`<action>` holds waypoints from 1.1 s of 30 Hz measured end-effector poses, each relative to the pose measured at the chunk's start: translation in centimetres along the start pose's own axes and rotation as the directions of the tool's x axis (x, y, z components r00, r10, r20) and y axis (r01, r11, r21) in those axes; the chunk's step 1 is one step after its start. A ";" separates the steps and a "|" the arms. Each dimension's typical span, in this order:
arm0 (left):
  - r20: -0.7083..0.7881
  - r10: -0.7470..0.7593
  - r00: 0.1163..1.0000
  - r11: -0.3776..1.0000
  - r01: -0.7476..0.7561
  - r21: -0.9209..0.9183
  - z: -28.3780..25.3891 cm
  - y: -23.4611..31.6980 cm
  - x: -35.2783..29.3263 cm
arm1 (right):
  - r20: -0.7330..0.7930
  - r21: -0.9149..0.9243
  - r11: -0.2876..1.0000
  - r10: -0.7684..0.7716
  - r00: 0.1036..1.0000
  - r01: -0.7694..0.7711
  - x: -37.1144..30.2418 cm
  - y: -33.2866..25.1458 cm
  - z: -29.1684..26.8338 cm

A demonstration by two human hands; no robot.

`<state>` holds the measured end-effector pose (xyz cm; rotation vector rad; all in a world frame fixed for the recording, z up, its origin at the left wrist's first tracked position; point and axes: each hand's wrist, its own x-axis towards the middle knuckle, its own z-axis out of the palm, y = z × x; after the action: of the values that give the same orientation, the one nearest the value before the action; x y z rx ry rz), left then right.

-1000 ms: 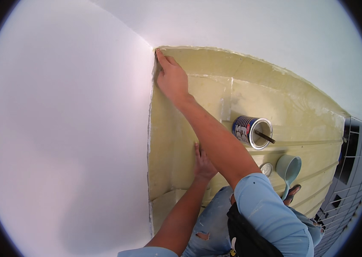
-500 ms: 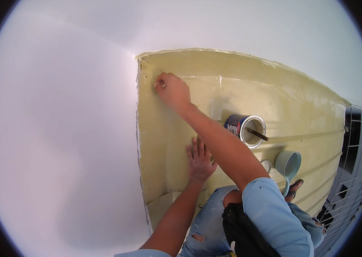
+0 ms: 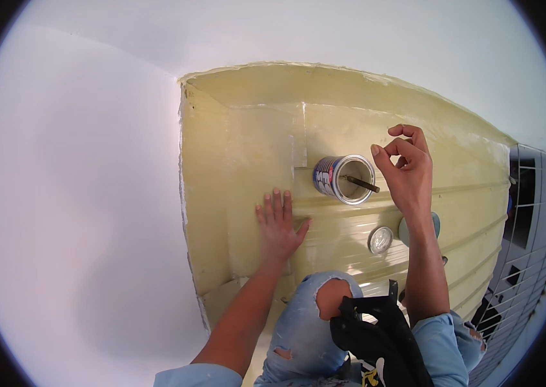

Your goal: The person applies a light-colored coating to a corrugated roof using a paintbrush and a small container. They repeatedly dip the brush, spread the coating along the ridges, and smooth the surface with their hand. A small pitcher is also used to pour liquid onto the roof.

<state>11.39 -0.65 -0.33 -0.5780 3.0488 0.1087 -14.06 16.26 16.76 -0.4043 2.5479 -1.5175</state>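
Note:
My left hand (image 3: 279,229) lies flat with spread fingers on the yellowish metal sheet (image 3: 247,142). My right hand (image 3: 408,168) is raised to the right of an open tin (image 3: 324,177). Its thumb and a finger curl together in a loop, another finger bent above them; whatever is between the tips, if anything, is too small to make out. A dark stick (image 3: 366,185) leans out of the tin, over pale contents. Nearer me lies a round silvery lid (image 3: 381,240). Behind my right forearm, a blue-green dipper (image 3: 404,232) is mostly hidden.
A white wall (image 3: 92,193) rises at the left, another white wall (image 3: 415,45) on the far side. Rough whitish sealant lines their joins with the sheet. Raised ribs run across the sheet toward a metal grille (image 3: 534,258) at right. A black bag (image 3: 376,329) hangs before me.
My right hand has left the far left corner of the sheet and swung right, past the tin. My left hand stays flat on the sheet. The view has shifted slightly.

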 end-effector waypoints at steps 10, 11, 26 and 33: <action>-0.025 0.010 1.000 0.999 -0.009 0.032 -0.6 0.3 0.0 | -0.572 -0.306 0.785 0.301 0.763 -0.539 -11.4 14.5 -19.3; -0.014 0.014 1.000 0.998 -0.013 0.067 -0.7 0.4 -0.1 | -0.554 -0.276 0.760 0.374 0.744 -0.588 -12.9 15.7 -20.2; 0.010 0.005 1.000 0.997 -0.006 0.079 -0.5 0.2 0.1 | 0.157 -0.639 0.689 0.553 0.818 -0.343 -15.8 39.2 -6.6; 0.008 0.032 0.999 0.999 -0.032 0.017 -0.8 0.2 0.2 | 0.009 -0.491 0.760 0.494 0.869 -0.427 -16.6 37.8 -7.6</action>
<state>11.16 -0.61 0.51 -0.5266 3.0486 0.0859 -6.04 44.80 -12.97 0.0825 2.6154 -0.6591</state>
